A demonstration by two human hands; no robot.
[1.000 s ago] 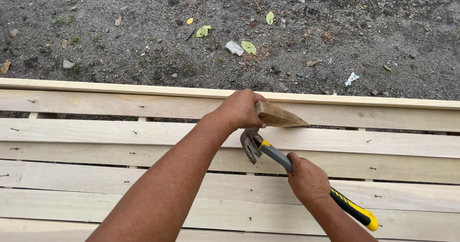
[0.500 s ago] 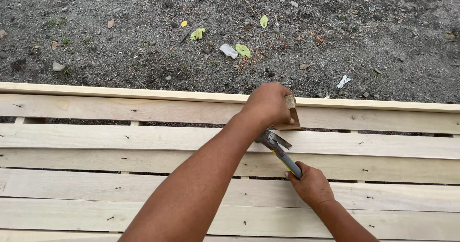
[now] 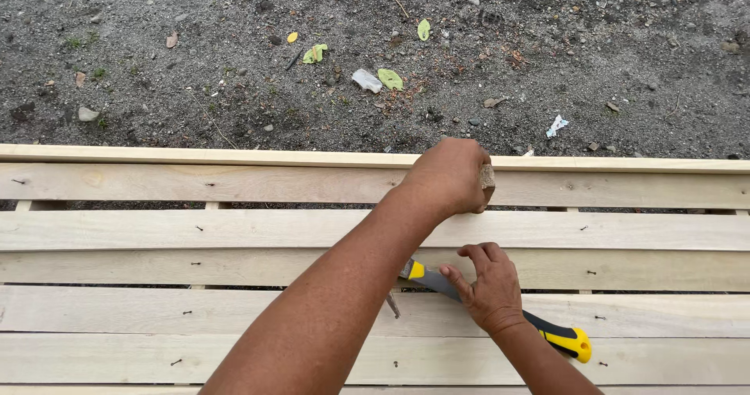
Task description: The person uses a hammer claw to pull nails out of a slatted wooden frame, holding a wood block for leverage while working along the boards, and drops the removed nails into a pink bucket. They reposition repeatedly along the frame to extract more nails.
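Observation:
My left hand (image 3: 451, 178) is closed over a small wooden block (image 3: 487, 179), pressing it against the far plank (image 3: 234, 184) of a pale slatted wooden panel; only the block's edge shows past my fingers. My right hand (image 3: 488, 288) lies over the grey shaft of a hammer (image 3: 564, 337) with a yellow and black grip, fingers curled loosely around it. The hammer rests flat on the middle planks. Its head (image 3: 393, 300) is partly hidden under my left forearm.
The panel's planks (image 3: 156, 325) run left to right, with narrow gaps and small nail heads. Beyond the far edge is dark gravel ground (image 3: 195, 67) strewn with leaves, small stones and bits of litter (image 3: 366, 80).
The hammer has come down from a raised angle to lie on the planks, and my right hand has slid up its handle. My left hand carried the block to the far plank.

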